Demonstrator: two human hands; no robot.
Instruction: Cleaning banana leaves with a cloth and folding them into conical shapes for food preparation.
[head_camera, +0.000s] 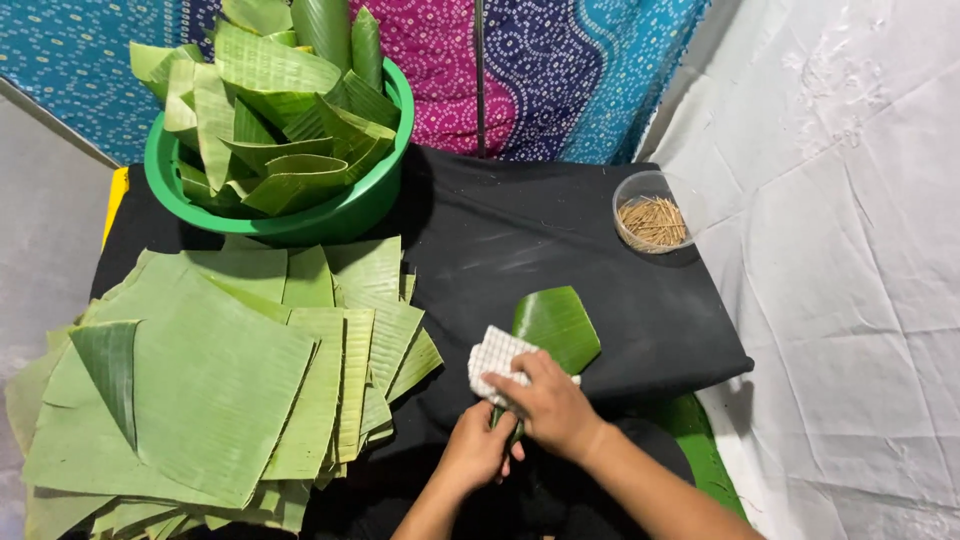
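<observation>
The desk (640, 330) carries a black cover, and all positions below are given relative to it. At the near edge, close to centre, lies a single dark green leaf (557, 325), tip pointing away from the person. The right hand (550, 405) is closed on a white checked cloth (497, 358) and presses it against the near left part of the leaf. The left hand (478, 450) sits just beside the right one, nearer the person, and is clamped on the stem end of the leaf, which shows as a thin green strip between the two hands. The hands are close together and appear to touch. At the far left corner stands a green tub (330, 215) filled with folded and curled leaf pieces (270, 110). Across the left half of the desk, overhanging its near left edge, lies a stack (220, 370) of flat, squared leaf sheets. At the far right corner stands a clear bowl (640, 190) of thin wooden picks (652, 220). As a judgement, the work is well under way: the flat stack is large, one leaf is being wiped, and the tub remains full.
</observation>
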